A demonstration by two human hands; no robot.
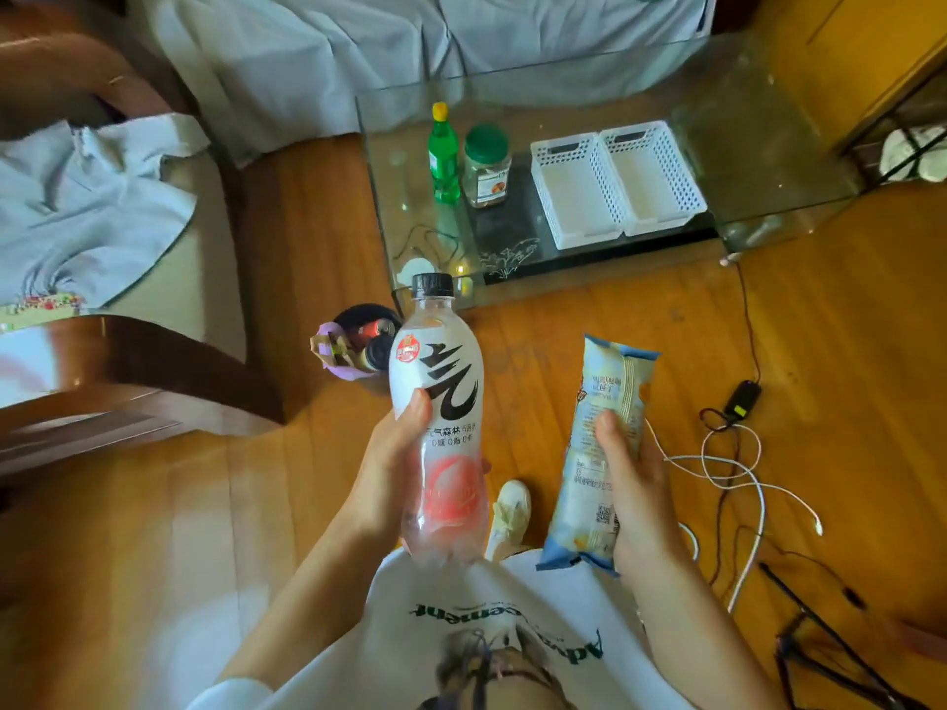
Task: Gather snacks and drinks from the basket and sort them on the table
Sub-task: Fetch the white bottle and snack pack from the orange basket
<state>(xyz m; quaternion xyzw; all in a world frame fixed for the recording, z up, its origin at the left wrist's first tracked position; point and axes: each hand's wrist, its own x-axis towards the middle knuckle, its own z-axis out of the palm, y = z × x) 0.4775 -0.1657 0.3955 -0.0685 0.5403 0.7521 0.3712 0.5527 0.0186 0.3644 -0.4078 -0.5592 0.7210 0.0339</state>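
My left hand (390, 468) grips a clear drink bottle (440, 381) with a black cap and a white-and-pink label, held upright above the floor. My right hand (633, 484) holds a long pale-blue snack packet (607, 397), also upright. On the floor beyond the bottle stands a small dark basket (358, 320) with cans and a purple-wrapped item inside. The glass table (743, 146) lies ahead, bearing a green bottle (444, 156), a green-lidded jar (487, 166) and two white perforated trays (615, 181) side by side, both holding nothing.
A wooden armchair (128, 361) with grey cloth stands at the left. White and black cables (727, 463) lie on the wooden floor at the right, with a black tripod leg near the lower right corner. A cloth-covered sofa is behind the table.
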